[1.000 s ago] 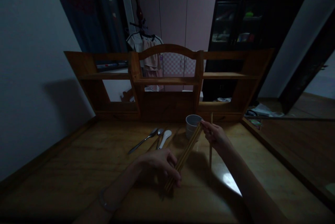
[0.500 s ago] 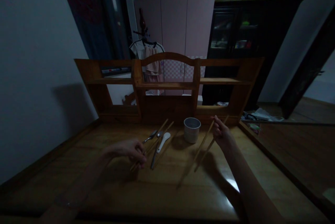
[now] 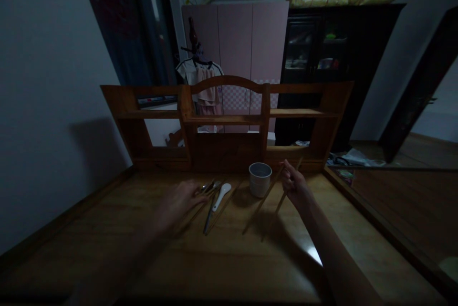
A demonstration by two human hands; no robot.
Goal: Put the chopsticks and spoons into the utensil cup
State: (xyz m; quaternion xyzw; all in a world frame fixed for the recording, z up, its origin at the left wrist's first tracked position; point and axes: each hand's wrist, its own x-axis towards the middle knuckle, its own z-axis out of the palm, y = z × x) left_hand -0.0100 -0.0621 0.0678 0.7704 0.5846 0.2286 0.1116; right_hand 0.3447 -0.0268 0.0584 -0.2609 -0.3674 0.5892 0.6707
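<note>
My right hand (image 3: 292, 181) is closed around a pair of wooden chopsticks (image 3: 262, 203), their lower ends spread apart and slanting down to the left above the table. Just left of it stands a grey metal cup (image 3: 260, 180), upright. My left hand (image 3: 186, 196), blurred by motion, has its fingers closed around more wooden chopsticks (image 3: 195, 214). Beside those fingers lie a white soup spoon (image 3: 222, 196), a metal spoon (image 3: 216, 184) and a thin dark-handled utensil (image 3: 208, 217) whose kind I cannot make out. Another thin stick (image 3: 223, 211) lies along the white spoon's right side.
The wooden table (image 3: 229, 263) carries a low open shelf unit (image 3: 225, 119) along its back edge, behind the cup. A wall (image 3: 53, 105) borders the left side. A raised wooden edge (image 3: 372, 225) runs down the right side.
My left hand has moved forward and slightly right along the chopsticks, toward the metal spoon. My right hand has shifted slightly left with its chopsticks. The camera view has shifted a little.
</note>
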